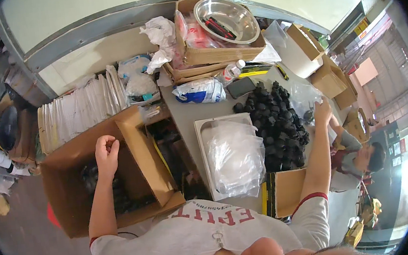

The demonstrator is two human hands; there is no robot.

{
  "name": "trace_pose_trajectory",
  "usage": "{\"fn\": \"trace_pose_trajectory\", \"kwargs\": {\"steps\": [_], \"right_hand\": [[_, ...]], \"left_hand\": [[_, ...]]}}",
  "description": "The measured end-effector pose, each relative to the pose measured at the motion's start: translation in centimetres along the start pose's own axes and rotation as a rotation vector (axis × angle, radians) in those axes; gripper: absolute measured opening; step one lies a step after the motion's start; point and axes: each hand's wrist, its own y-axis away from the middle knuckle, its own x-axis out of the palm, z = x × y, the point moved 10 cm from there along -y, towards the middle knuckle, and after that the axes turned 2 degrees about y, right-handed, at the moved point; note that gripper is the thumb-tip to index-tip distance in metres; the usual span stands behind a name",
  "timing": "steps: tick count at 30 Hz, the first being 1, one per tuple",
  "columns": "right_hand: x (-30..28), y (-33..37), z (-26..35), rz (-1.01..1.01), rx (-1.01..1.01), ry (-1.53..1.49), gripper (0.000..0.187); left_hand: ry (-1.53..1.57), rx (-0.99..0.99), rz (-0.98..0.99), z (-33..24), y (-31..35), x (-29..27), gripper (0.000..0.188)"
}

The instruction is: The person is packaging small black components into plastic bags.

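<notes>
- Grey table (184,129): I have it spanning the centre of my head view, its edges bent by the lens.
- Cardboard box (61,192): stands open at the table's left side, flaps raised; dark contents lie inside.
- Heap of black parts (279,129): piled loose on the table, right of centre.
- Shallow tray (205,169): rests between the box and the heap.
- Stack of clear plastic sheets or bags (233,157): lies in the tray and overhangs its right rim.
- Steel basin (242,16): sits tilted on a filled carton (226,53) at the rear, a black-and-red object within.
- Blue-and-white package (200,92): lies behind the tray.
- Clear bag (302,96): located just right of the heap, near the table's right side.
- Left hand (107,155): I read it above the box opening, fingers curled partway to the palm; I cannot tell whether they hold anything.
- Right hand (322,113): extended past the heap, thumb and fingers closed on the clear bag.
- Capped bottle (231,73): leans beside the package.
</notes>
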Motion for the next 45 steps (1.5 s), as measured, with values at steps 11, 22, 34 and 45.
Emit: {"fn": "trace_pose_trajectory", "kwargs": {"steps": [11, 22, 34, 45], "right_hand": [[-5.8, 1.6, 4.2, -0.004, -0.074, 0.015, 0.021], [2.7, 34.6, 17.6, 0.707, -0.673, -0.24, 0.025], [11.0, 36.1, 16.5, 0.695, -0.444, 0.045, 0.076], [15.6, 39.8, 17.6, 1.125, -0.241, 0.231, 0.086]], "left_hand": [[-0.187, -0.135, 0.111, 8.0, -0.1, -0.4, 0.018], [-0.896, -0.619, 0.898, 36.5, 10.2, 6.9, 0.038], [-0.678, -0.515, 0.664, 35.6, 9.9, 20.0, 0.034], [-0.373, -0.561, 0.144, 48.9, 12.7, 24.1, 0.035]]}}
